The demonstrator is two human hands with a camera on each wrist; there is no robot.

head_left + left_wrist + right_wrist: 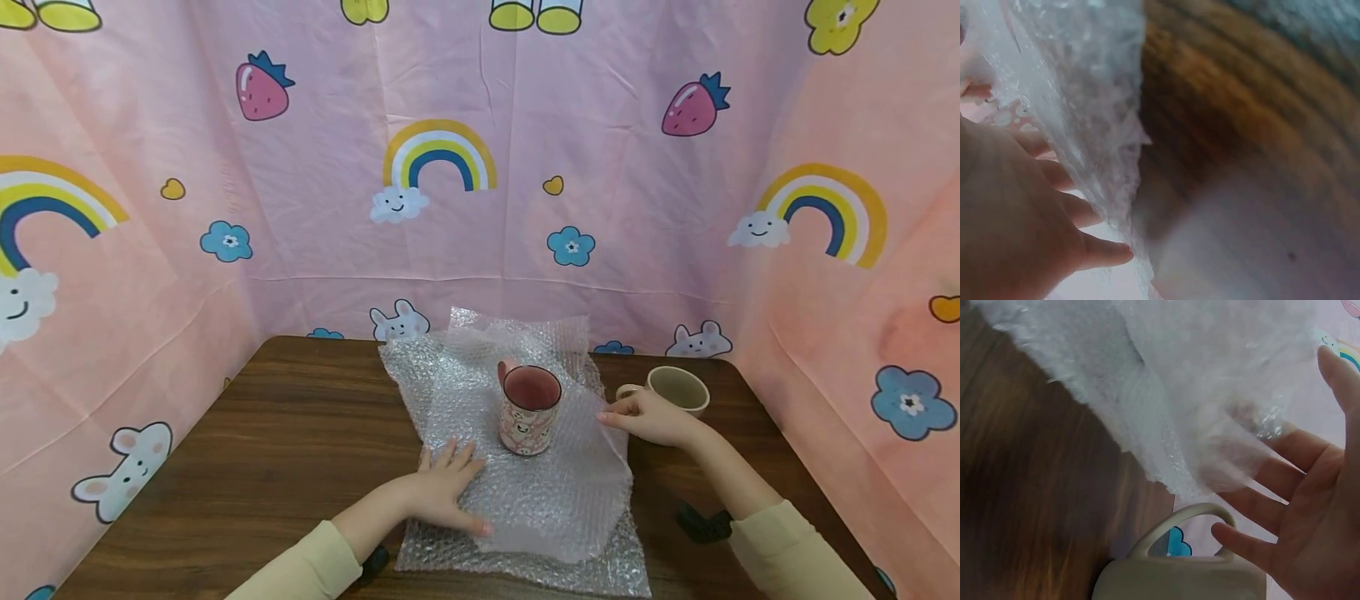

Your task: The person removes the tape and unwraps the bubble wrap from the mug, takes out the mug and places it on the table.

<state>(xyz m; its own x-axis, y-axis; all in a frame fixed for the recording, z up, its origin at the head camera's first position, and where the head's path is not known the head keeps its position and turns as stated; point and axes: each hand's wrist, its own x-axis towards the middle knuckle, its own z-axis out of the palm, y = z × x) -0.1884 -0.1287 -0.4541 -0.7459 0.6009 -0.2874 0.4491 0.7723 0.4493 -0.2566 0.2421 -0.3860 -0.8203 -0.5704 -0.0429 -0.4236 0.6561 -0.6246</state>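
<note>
A pink patterned mug (529,425) stands upright on layered sheets of bubble wrap (547,508), its handle toward the back left. My left hand (444,492) rests with spread fingers on the wrap's left part, left of and nearer than the mug. At the wrap's right edge is my right hand (654,417). In the right wrist view, the fingers of that hand (1313,494) reach behind the translucent top sheet (1222,381), while the thumb stands apart from it. A beige mug (693,398) is just beyond the right hand, which partly hides it.
The dark wooden table (300,433) extends on both sides of the wrap. A printed pink cloth (322,183) hangs behind and along both sides. Dark objects, such as the one by the right forearm (705,523), lie under or beside the wrists.
</note>
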